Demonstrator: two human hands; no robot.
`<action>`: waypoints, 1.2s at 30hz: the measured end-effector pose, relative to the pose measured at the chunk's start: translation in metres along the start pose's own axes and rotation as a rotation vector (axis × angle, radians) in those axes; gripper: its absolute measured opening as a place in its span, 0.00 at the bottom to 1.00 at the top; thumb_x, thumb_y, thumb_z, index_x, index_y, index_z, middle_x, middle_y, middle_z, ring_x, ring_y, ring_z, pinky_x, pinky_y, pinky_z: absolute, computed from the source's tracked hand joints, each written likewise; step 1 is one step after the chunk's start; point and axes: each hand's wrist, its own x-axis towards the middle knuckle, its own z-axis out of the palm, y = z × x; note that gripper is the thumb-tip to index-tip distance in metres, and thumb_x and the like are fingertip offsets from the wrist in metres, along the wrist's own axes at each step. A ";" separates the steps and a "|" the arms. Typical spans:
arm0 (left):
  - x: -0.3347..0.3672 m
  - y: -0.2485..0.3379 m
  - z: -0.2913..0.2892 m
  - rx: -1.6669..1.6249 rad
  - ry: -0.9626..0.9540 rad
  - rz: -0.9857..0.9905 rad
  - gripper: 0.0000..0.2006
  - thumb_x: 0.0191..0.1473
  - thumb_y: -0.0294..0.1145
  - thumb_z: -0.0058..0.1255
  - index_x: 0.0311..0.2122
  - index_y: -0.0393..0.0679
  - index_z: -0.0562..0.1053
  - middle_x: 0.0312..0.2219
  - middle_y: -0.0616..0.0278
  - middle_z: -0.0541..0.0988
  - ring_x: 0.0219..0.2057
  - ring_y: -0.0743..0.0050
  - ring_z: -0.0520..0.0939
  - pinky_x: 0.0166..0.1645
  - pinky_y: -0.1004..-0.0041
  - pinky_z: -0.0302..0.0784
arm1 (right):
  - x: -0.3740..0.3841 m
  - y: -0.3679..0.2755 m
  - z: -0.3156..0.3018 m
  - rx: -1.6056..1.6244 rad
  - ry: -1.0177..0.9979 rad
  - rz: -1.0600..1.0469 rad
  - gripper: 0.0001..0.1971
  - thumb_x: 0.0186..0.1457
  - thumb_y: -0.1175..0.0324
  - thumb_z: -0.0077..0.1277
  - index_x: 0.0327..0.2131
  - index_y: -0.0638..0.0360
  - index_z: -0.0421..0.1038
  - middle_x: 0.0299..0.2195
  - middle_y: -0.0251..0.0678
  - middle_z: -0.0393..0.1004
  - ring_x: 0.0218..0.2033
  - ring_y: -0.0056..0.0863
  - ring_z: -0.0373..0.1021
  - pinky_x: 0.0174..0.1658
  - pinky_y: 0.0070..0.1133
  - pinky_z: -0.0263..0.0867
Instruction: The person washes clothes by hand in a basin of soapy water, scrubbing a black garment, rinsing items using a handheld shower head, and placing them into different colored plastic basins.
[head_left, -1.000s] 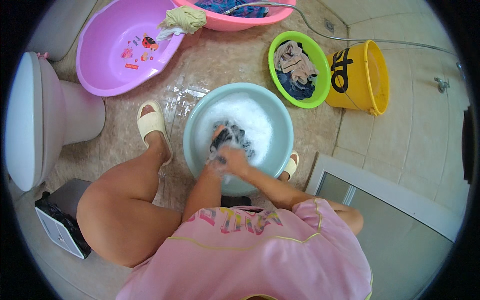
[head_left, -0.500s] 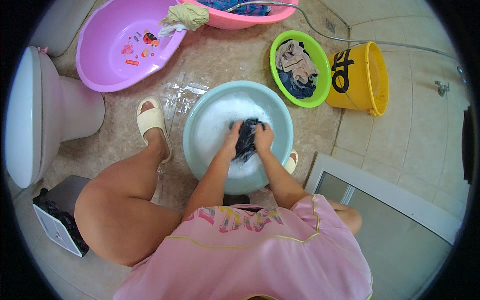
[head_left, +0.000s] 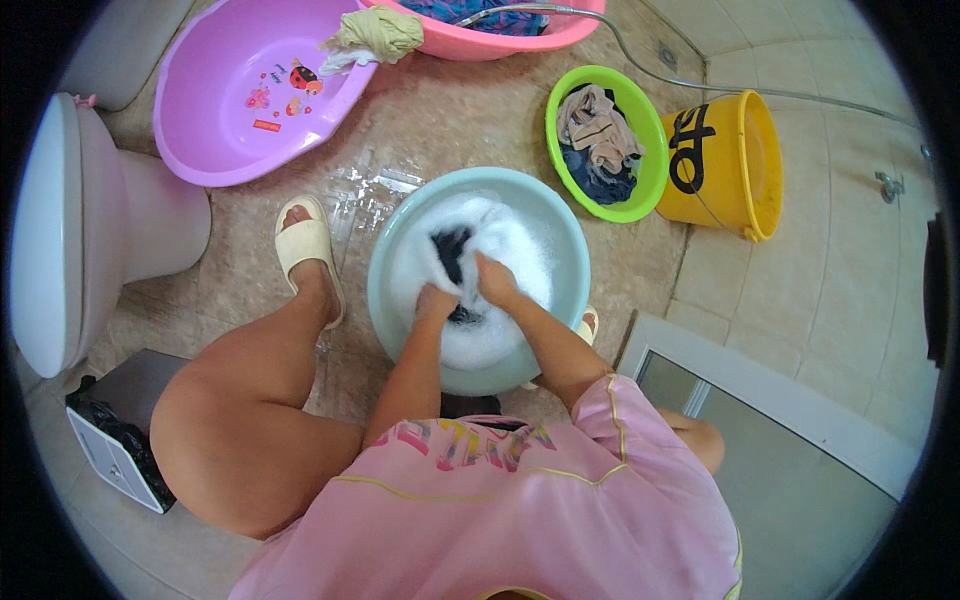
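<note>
A pale blue basin (head_left: pixel 580 290) full of white suds (head_left: pixel 515 232) stands on the floor in front of me. Dark cloth (head_left: pixel 452 250) shows through the foam in the middle, with another dark patch lower down, between my wrists. My left hand (head_left: pixel 436 300) is sunk in the suds against the cloth, its fingers hidden by foam. Just to the right, my right hand (head_left: pixel 494 281) is curled closed at the foam's surface. Foam covers its fingertips and whatever they hold.
A green basin (head_left: pixel 660 165) of clothes (head_left: pixel 602 140) and a yellow bucket (head_left: pixel 722 165) stand right. Behind are a purple tub (head_left: pixel 200 120) with cloths (head_left: pixel 375 38) over its rim and a pink tub (head_left: pixel 480 48). A hose (head_left: pixel 640 62) crosses there. The toilet (head_left: pixel 150 210) is left.
Both hands have moved left and slightly nearer to me. The dark cloth, bunched between them before, is now largely under suds. The left hand has sunk deeper into the foam.
</note>
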 end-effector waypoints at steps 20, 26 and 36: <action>-0.009 0.054 0.013 -1.705 -0.333 -0.465 0.18 0.51 0.46 0.35 0.38 0.44 0.67 0.32 0.60 0.73 0.33 0.69 0.73 0.39 0.70 0.69 | -0.021 -0.076 -0.074 0.453 0.353 0.341 0.18 0.51 0.56 0.34 0.25 0.62 0.65 0.21 0.51 0.68 0.24 0.47 0.65 0.27 0.35 0.59; -0.024 0.061 0.013 -1.542 -0.258 -0.363 0.23 0.50 0.52 0.33 0.42 0.45 0.66 0.36 0.61 0.71 0.38 0.67 0.71 0.43 0.66 0.66 | -0.048 -0.096 -0.046 0.225 0.331 -0.016 0.14 0.51 0.60 0.38 0.23 0.61 0.63 0.19 0.50 0.66 0.24 0.48 0.65 0.27 0.38 0.58; 0.004 0.006 -0.006 -0.151 0.589 0.043 0.16 0.45 0.33 0.46 0.41 0.41 0.65 0.35 0.46 0.71 0.38 0.54 0.71 0.43 0.66 0.64 | 0.000 0.003 -0.083 0.060 0.079 0.186 0.18 0.49 0.57 0.41 0.35 0.65 0.65 0.34 0.51 0.68 0.37 0.44 0.64 0.40 0.33 0.60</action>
